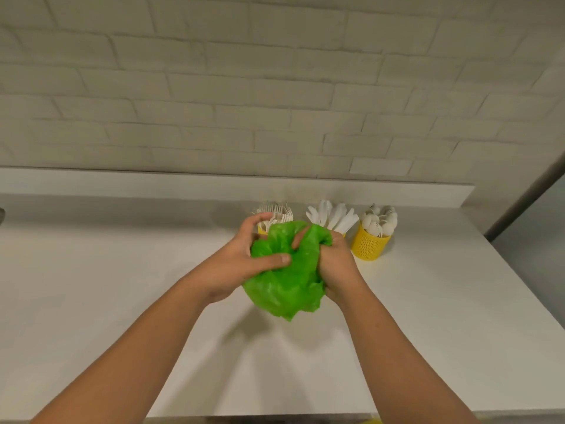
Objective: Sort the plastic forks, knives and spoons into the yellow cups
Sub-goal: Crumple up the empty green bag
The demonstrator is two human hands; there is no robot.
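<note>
Where the white countertop (122, 286) meets the wall, a low ledge (214, 185) of the same white runs across the view; above it stands a brick wall (244, 87), painted pale, matte, mortar lines showing. Counter surface is smooth and plain; soft shadows of the forearms and the bag fall on it toward the near edge. At far right the counter ends; a dark strip (526, 197) slants up beside the wall, and I cannot tell what it is.

Three yellow cups (368, 244) stand in a row at the back of the counter, near the ledge, right of centre. Leftmost holds forks (275, 211), tines up, its wall mostly hidden behind the fingers; the middle one holds knives (333, 217), fanned out, cup almost wholly hidden; the rightmost, with a perforated wall, is in full view and holds spoons (380, 223), bowls up.

Both hands are out in front of the cups with a crumpled green plastic bag (287, 289) between them. Left hand (244, 258) grips it, thumb pressed across the front, fingers curled over the top; right hand (334, 261) has its fingers closed around a bunch of the folds.
</note>
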